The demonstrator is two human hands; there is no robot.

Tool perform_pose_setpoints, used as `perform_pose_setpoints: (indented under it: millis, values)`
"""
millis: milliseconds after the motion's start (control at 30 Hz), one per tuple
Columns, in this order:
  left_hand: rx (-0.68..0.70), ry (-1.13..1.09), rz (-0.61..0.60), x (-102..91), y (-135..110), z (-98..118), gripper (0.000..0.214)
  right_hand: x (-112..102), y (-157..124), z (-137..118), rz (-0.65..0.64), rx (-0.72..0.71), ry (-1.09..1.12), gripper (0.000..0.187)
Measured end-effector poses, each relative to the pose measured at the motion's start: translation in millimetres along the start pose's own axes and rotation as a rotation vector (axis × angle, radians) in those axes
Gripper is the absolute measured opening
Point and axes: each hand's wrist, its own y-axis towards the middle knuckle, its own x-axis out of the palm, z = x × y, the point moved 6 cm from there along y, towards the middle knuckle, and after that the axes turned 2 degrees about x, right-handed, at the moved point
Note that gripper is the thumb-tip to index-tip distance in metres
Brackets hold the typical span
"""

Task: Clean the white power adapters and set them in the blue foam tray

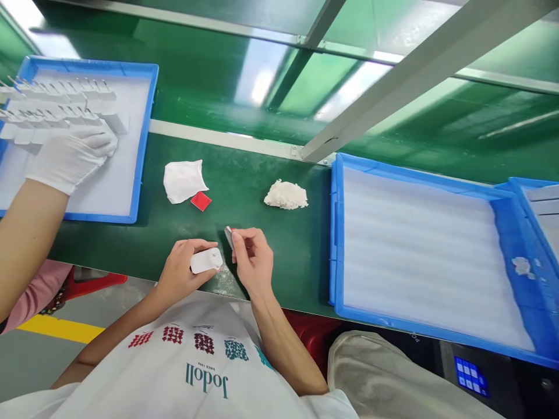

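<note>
White block (203,262): long axis crosswise, possibly screwed end right.

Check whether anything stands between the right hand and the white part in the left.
Nothing visible: only a gap over the table separates the right hand, pinching a thin piece, from the white part in the left hand.

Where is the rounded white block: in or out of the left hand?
In: the left hand has the white block between thumb and fingers; whether it touches the table, I cannot tell.
</note>
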Motion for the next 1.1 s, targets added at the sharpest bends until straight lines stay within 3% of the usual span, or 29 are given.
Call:
perform_pose_setpoints:
  millis: [167, 600, 800, 900, 1000, 1100]
  values:
    - [-0.051, -0.135, 0.015, -1.7, -3, -2, 0.042, -3, -3, -2, -0.031, -0.06, 0.042, 0.02]
    - [0.021, -0.13, 0.035, -6.2, -6, 2, 0.032, -3, -4, -10, -0.014, -0.139, -0.035, 0.023]
    - [0.046, -0.08, 0.373, -14.7, -19, -1, 0.032, 1, -17, -6, -0.027, -0.138, 0.086, 0.022]
    - [0.017, -0.103, 0.365, -11.7, -21, -1, 0.034, 8, -30, -4, -0.109, -0.117, 0.105, 0.026]
    - [0.01, -0.14, 0.356, -13.6, -20, 0, 0.036, 7, -37, -3, -0.144, -0.116, -0.015, 0.033]
    - [-0.007, -0.052, 0.356, -18.3, -18, -2, 0.039, -2, -34, -5, -0.107, -0.217, -0.315, 0.033]
